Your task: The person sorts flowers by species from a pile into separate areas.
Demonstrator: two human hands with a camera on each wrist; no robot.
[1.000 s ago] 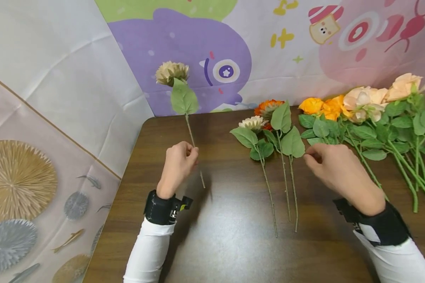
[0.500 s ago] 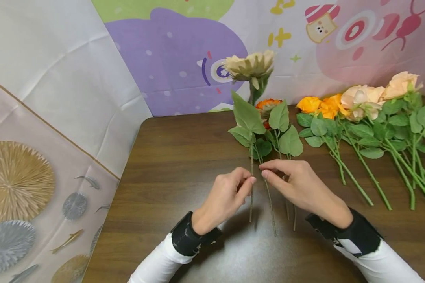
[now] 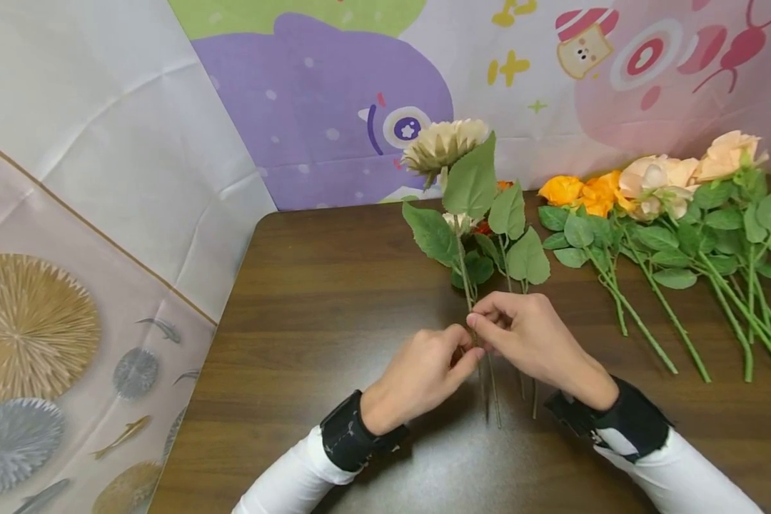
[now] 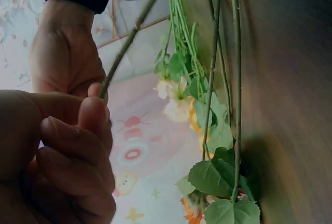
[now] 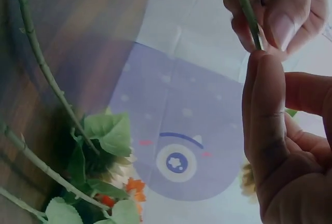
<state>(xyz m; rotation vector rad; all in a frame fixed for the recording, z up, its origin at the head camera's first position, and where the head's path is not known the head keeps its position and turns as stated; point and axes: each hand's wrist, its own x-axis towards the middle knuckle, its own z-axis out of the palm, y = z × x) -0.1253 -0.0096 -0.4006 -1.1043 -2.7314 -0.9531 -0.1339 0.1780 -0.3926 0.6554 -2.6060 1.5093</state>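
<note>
Both hands meet over the brown table (image 3: 334, 285), each pinching the thin green stem of one cream flower (image 3: 445, 143). The left hand (image 3: 424, 375) holds the stem between thumb and curled fingers; the right hand (image 3: 530, 335) pinches the same stem just above it, thumb against forefinger, as the wrist views show — the two hands touch. The stem stands nearly upright, its head raised in front of the purple backdrop (image 3: 321, 93) and its two large leaves spread just below the bloom.

Compared with half a second earlier, the hands have closed together: then the right hand's fingertips lay apart from the stem, now they grip it. The flower head sits slightly lower and further left, and the left hand has shifted a little toward the right.

Behind the hands three stems (image 3: 520, 357) lie flat on the table, their leaves and an orange bloom partly hidden by the held flower. To the right lies a group of orange and peach roses (image 3: 655, 185), their long green stems fanned toward the table's near right edge — well apart from the hands.
</note>
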